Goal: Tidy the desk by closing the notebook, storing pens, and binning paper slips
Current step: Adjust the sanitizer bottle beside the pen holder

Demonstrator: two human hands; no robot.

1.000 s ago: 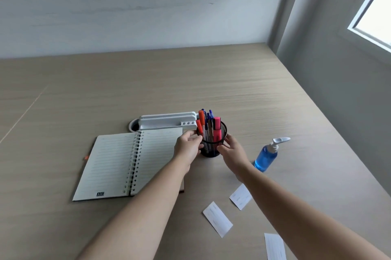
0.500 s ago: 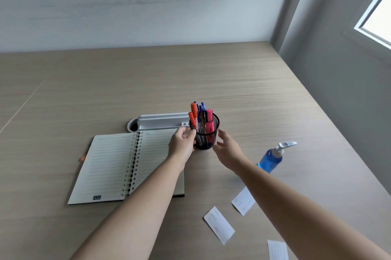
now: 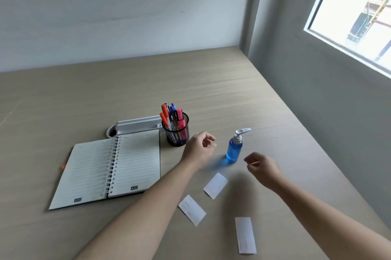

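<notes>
While both hands hover empty above desk (image 3: 243, 99), left hand (image 3: 197, 150) loosely curled just right of mesh pen cup (image 3: 177, 132), right hand (image 3: 262, 167) half open near blue pump bottle (image 3: 233, 150). Three paper slips (image 3: 215, 185) lie below. Notebook (image 3: 110, 168) open, pages marked "AIG". Far desk bare; wall bounds right edge.

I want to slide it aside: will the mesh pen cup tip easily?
Probably somewhat: the pen cup is narrow, and its pens stand well above the rim. Pushed low, it likely slides on the smooth desk; the mesh looks light.
</notes>
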